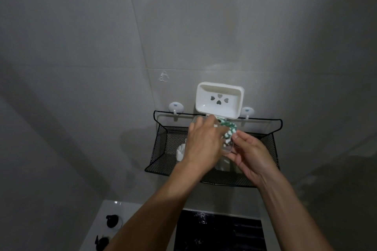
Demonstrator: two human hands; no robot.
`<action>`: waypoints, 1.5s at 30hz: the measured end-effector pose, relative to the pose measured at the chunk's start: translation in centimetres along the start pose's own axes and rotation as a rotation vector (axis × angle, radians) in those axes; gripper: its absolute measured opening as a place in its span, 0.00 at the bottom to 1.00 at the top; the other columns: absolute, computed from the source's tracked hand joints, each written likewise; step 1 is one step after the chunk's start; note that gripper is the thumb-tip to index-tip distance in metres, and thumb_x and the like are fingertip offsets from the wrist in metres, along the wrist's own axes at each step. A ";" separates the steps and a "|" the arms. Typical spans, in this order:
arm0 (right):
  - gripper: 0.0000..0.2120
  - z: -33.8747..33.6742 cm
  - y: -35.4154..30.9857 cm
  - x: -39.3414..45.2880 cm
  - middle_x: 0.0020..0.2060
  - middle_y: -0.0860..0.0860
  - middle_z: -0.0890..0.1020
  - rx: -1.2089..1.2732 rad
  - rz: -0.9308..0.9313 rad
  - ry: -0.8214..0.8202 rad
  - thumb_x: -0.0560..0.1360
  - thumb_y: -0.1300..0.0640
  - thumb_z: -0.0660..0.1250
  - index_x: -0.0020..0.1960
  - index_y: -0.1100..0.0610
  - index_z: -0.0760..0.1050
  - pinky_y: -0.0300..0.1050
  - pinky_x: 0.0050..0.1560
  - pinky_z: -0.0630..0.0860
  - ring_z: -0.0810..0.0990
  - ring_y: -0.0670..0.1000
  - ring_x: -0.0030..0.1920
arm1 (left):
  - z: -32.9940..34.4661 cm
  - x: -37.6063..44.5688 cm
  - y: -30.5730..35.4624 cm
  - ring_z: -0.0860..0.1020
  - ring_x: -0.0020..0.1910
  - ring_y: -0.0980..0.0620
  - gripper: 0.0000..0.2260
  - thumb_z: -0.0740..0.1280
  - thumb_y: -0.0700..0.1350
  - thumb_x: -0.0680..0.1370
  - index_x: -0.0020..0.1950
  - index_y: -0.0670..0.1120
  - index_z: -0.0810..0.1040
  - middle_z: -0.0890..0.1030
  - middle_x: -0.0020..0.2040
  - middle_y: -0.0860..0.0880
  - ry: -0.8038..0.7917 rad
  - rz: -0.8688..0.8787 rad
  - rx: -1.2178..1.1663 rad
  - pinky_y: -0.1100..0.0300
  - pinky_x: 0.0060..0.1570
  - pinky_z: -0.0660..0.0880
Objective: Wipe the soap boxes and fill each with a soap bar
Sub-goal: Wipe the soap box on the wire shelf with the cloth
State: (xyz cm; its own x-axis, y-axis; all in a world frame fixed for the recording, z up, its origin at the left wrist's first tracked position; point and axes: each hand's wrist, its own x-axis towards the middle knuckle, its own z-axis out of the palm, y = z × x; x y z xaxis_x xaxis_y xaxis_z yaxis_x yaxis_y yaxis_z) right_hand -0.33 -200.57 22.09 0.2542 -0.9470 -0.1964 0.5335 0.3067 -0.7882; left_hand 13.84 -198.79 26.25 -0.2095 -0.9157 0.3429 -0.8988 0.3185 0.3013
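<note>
Forearms rise from 6 o'clock over a black wire-mesh wall basket (161,149). Left hand (201,144) pinches a green-and-white patterned cloth (229,129) into a clear plastic soap box (228,147), steadied by the right hand (250,154) at centre. White wall-mounted soap box with heart cutouts (219,99), 12 o'clock, sits empty. Judged: wiping underway; no soap bar placed.

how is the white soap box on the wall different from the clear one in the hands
The white soap box is opaque; the clear soap box is see-through. The white one sits up against the wall, untouched; the clear one is held over the black mesh basket by the right hand while the left hand works a green-and-white cloth in it. Neither shows a soap bar.
</note>
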 end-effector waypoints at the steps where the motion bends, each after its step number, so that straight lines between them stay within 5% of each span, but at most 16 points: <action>1: 0.12 -0.3 -0.2 0.0 0.51 0.63 0.86 0.011 0.004 0.001 0.83 0.66 0.58 0.62 0.67 0.76 0.50 0.47 0.85 0.87 0.56 0.48 | -0.4 0.1 -0.4 0.67 0.57 0.49 0.13 0.63 0.49 0.81 0.64 0.56 0.79 0.73 0.58 0.50 -0.046 0.013 -0.011 0.53 0.54 0.64; 6: 0.13 -0.7 -0.6 0.3 0.56 0.65 0.84 -0.014 0.021 0.026 0.82 0.65 0.59 0.64 0.67 0.77 0.53 0.52 0.84 0.86 0.58 0.51 | -2.1 0.5 -1.4 0.62 0.51 0.53 0.10 0.65 0.52 0.79 0.58 0.60 0.81 0.69 0.50 0.54 -0.127 0.092 0.108 0.53 0.48 0.57; 13: 0.13 -0.9 -1.1 0.4 0.57 0.64 0.84 -0.012 0.027 0.017 0.83 0.65 0.58 0.64 0.67 0.74 0.55 0.50 0.84 0.85 0.61 0.56 | -2.5 0.6 -2.2 0.69 0.56 0.47 0.08 0.67 0.48 0.77 0.54 0.50 0.81 0.74 0.56 0.49 -0.048 -0.035 0.342 0.49 0.55 0.64; 21: 0.14 -0.6 -0.5 0.5 0.49 0.61 0.86 0.019 0.035 -0.027 0.79 0.61 0.63 0.62 0.64 0.78 0.50 0.50 0.85 0.87 0.54 0.45 | -1.1 0.4 0.1 0.68 0.55 0.49 0.14 0.60 0.52 0.81 0.64 0.51 0.77 0.72 0.55 0.50 -0.113 0.054 -0.005 0.51 0.58 0.64; 28: 0.16 -1.6 -0.9 0.6 0.55 0.61 0.85 0.042 0.003 0.015 0.73 0.61 0.67 0.60 0.64 0.81 0.44 0.42 0.84 0.87 0.52 0.47 | -1.1 -0.3 0.4 0.64 0.53 0.49 0.15 0.61 0.61 0.78 0.59 0.57 0.80 0.68 0.47 0.52 -0.191 0.041 -0.110 0.52 0.51 0.61; 33: 0.12 -1.9 -0.8 0.3 0.53 0.60 0.86 -0.033 0.000 0.009 0.73 0.60 0.68 0.52 0.59 0.86 0.44 0.42 0.84 0.87 0.51 0.45 | -1.4 -0.5 0.2 0.63 0.54 0.50 0.09 0.64 0.53 0.77 0.54 0.56 0.80 0.67 0.47 0.52 -0.191 0.100 -0.042 0.54 0.45 0.54; 39: 0.13 -2.2 -1.3 -0.1 0.56 0.62 0.85 -0.056 0.020 0.033 0.81 0.64 0.61 0.62 0.66 0.77 0.51 0.46 0.85 0.87 0.58 0.52 | -1.3 -1.3 -1.2 0.65 0.54 0.49 0.08 0.64 0.51 0.79 0.53 0.53 0.81 0.68 0.49 0.51 -0.064 0.140 0.184 0.51 0.49 0.59; 45: 0.12 -1.6 -1.4 -0.1 0.54 0.62 0.85 -0.081 0.055 0.046 0.80 0.64 0.62 0.62 0.66 0.76 0.53 0.45 0.85 0.86 0.59 0.52 | -2.1 -1.4 -2.5 0.67 0.52 0.47 0.07 0.68 0.50 0.77 0.51 0.50 0.83 0.73 0.51 0.50 -0.012 0.159 0.358 0.52 0.45 0.56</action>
State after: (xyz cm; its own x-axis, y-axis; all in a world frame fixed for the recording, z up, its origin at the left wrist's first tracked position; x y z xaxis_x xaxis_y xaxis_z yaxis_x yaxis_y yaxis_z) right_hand -2.34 -201.05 22.28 0.2431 -0.9328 -0.2660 0.4523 0.3516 -0.8196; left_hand 17.20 -197.76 26.83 -0.3596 -0.8653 0.3492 -0.9318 0.3530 -0.0851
